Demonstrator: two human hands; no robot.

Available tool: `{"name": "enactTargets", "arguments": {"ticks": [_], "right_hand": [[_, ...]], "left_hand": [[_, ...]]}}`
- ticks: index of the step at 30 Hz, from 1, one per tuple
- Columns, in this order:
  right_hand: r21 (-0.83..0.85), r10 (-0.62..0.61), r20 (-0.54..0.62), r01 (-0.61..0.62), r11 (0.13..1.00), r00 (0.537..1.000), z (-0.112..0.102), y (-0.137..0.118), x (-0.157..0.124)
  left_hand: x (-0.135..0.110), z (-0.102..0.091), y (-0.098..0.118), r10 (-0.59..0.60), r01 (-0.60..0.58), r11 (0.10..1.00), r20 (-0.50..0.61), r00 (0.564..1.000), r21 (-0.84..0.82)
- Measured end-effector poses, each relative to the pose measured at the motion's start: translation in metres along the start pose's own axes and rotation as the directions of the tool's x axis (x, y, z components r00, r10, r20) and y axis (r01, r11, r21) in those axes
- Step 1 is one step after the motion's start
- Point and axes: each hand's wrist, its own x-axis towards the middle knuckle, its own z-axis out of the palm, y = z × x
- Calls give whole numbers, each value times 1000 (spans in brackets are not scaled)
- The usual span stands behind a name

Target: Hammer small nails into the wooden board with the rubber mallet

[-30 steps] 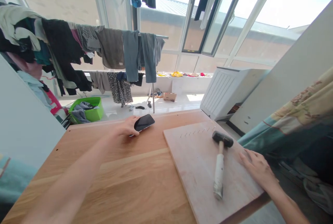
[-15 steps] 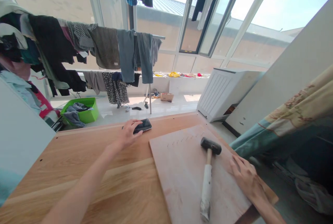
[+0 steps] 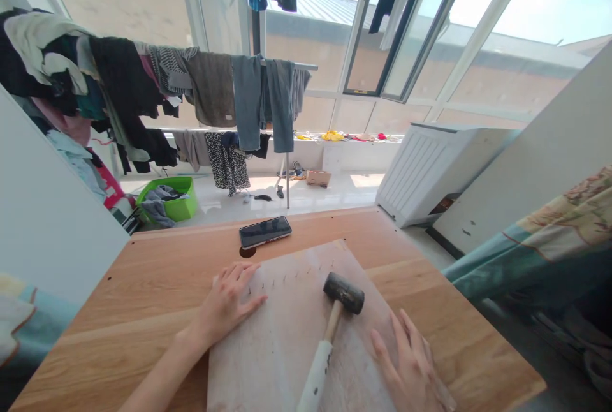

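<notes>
A pale wooden board [image 3: 287,342] lies on the wooden table [image 3: 143,284], with a row of small nails near its far edge. A mallet [image 3: 335,316] with a black head and a white handle rests on the board. My left hand [image 3: 227,300] lies flat and open on the board's left far corner. My right hand [image 3: 408,367] lies flat and open on the board's right side, close to the mallet handle. A black phone [image 3: 265,231] sits on the table beyond the board, apart from both hands.
Beyond the table stands a drying rack [image 3: 191,87] hung with clothes, a green basket [image 3: 169,198] of laundry on the floor, a white cabinet [image 3: 430,163] at the right and patterned fabric [image 3: 540,252] at the far right. White panels flank the table.
My left hand let go of the phone and came back onto the board's left corner. The board with the mallet has shifted left and turned on the table, with my right hand on it.
</notes>
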Motion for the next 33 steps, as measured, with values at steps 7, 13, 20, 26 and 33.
{"name": "enactTargets", "arguments": {"ticks": [7, 13, 20, 26, 33], "right_hand": [[52, -6, 33, 4, 999, 999, -5, -27, 2], [139, -1, 6, 0, 990, 1000, -9, -30, 11], [290, -142, 108, 105, 951, 984, -22, -44, 114], [338, -397, 460, 257, 905, 794, 7, -81, 195], [297, -478, 542, 374, 879, 692, 1, -98, 191]], "left_hand": [[21, -3, -11, 65, -63, 997, -30, 997, 42], [32, -7, -14, -32, 32, 999, -3, 999, -24], [38, -24, -19, -81, 145, 951, 233, 969, -272], [41, -19, -19, -69, 182, 894, 277, 958, -408], [41, -26, -19, -96, 248, 820, 304, 948, -516]]}}
